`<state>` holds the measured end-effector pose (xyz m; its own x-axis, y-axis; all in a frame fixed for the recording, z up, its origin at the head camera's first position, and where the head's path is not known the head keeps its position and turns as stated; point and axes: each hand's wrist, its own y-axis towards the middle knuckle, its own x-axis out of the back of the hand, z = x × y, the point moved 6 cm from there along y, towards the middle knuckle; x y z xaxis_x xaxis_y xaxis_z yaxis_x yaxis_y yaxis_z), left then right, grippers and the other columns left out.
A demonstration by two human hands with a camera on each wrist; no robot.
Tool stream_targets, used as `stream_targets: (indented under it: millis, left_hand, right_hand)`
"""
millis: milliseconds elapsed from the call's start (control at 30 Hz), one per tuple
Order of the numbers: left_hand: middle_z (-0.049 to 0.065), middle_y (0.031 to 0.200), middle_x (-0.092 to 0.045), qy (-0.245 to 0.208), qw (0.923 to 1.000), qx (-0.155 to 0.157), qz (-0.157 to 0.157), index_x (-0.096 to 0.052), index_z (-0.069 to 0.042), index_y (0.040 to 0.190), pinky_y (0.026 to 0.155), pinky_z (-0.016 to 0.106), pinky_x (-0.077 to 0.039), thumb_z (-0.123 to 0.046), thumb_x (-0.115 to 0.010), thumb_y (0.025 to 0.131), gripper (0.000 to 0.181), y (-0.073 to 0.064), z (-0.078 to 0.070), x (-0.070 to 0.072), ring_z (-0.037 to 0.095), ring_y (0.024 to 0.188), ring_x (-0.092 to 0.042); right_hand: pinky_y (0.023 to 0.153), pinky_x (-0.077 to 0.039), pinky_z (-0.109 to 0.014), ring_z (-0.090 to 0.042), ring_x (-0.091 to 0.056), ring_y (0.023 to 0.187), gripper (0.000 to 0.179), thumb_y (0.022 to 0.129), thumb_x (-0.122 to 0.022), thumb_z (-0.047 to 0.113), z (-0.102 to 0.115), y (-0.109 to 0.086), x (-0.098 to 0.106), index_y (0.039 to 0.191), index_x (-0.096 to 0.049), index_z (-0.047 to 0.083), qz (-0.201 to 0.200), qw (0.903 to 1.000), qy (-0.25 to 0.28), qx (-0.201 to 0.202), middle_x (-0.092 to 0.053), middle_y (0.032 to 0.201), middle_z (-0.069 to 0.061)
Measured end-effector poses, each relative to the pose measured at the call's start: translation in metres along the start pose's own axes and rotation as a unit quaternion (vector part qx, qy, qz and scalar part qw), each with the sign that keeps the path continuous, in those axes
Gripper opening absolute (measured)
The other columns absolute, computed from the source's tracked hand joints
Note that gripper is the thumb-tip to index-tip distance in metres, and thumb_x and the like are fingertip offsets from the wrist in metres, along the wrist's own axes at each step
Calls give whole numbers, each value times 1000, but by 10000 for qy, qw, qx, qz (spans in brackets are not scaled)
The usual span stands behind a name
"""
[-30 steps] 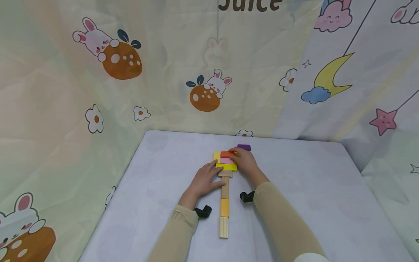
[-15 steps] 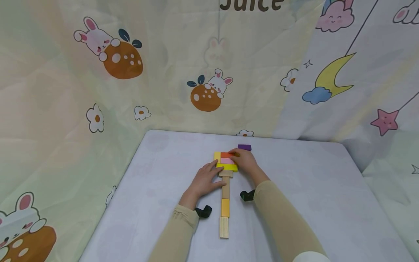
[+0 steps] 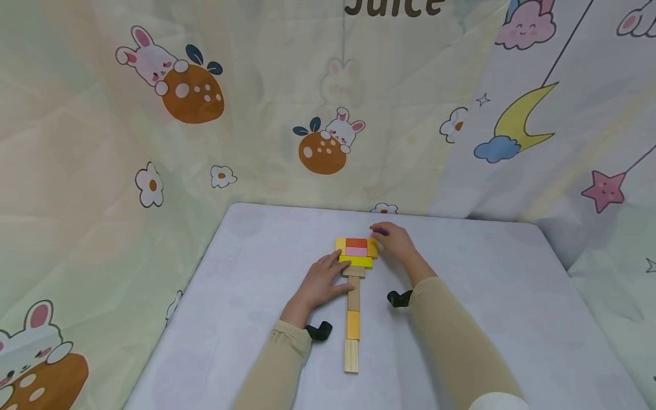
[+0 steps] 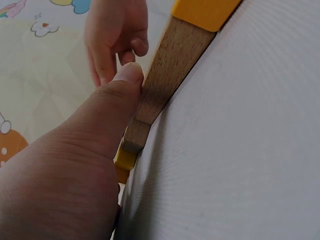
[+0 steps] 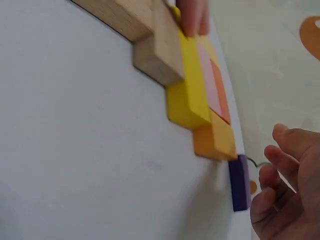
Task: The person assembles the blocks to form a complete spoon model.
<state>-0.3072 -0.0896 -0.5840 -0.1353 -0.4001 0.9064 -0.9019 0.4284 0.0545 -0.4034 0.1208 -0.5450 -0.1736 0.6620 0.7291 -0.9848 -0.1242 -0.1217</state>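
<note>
A row of wooden blocks lies on the table. My left hand (image 3: 320,282) rests along its left side, fingertips at the bright yellow block (image 3: 361,262) and thumb against a plain wooden block (image 4: 172,62). Above the yellow block, a red-orange block (image 3: 356,242) and a pink block (image 3: 356,251) lie between a pale yellow block (image 3: 340,244) and an orange-yellow block (image 3: 372,248). My right hand (image 3: 397,242) hovers over the purple block (image 5: 240,182), partly hiding it in the head view. In the right wrist view its loosely curled fingers are apart from that block.
Nearer the front, the row continues with an orange block (image 3: 353,325) and a light striped wooden block (image 3: 351,356). The white table (image 3: 215,319) ends at a back edge by a cartoon-printed cloth (image 3: 266,114). Black wrist cameras stick out near both sleeves.
My right hand has let go of the orange-yellow block, now beside the red-orange and pink blocks, and moved right and back to the purple block. My left hand has stayed put.
</note>
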Motion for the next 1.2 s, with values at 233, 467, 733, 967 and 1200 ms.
stream_targets:
  millis: [233,467,733,967,1200]
  left_hand:
    - [-3,165,-22,-34,10000,-6,15,-46,-29,149,121,49,-28,-69,-55,89,72,-1,1,-2,25,150,-27]
    - [-2,165,-21,-77,10000,3,20,-46,-29,148,121,48,-27,-67,-56,89,71,-2,0,0,26,150,-26]
    - [-2,165,-22,-71,10000,11,8,-46,-29,148,121,49,-27,-67,-57,89,71,-3,1,-2,26,150,-26]
    - [-1,165,-22,-60,10000,-21,-20,-46,-29,148,120,50,-28,-67,-56,89,71,-2,0,-1,26,149,-27]
    - [-3,166,-20,34,10000,12,16,-46,-30,148,121,49,-28,-69,-55,89,71,1,2,-1,25,150,-26]
  right_hand:
    - [106,-47,-51,-34,-52,123,42,102,-54,35,-20,6,22,141,-52,21,28,9997,-84,-235,-42,154,-12]
    - [115,-36,-55,-35,-44,128,48,103,-52,28,-30,10,24,149,-43,22,254,9988,-146,-382,-32,160,-13]
    - [119,-27,-57,-33,-40,124,49,103,-49,21,-37,14,18,151,-40,23,446,9974,-318,-465,-34,159,-13]
    - [118,-28,-58,-36,-39,135,48,102,-53,19,-40,17,15,149,-43,21,335,9975,-274,-553,-36,157,-14]
    - [116,-34,-54,-37,-45,136,38,101,-55,18,-37,17,17,139,-55,10,-125,9975,-689,-47,-51,144,-17]
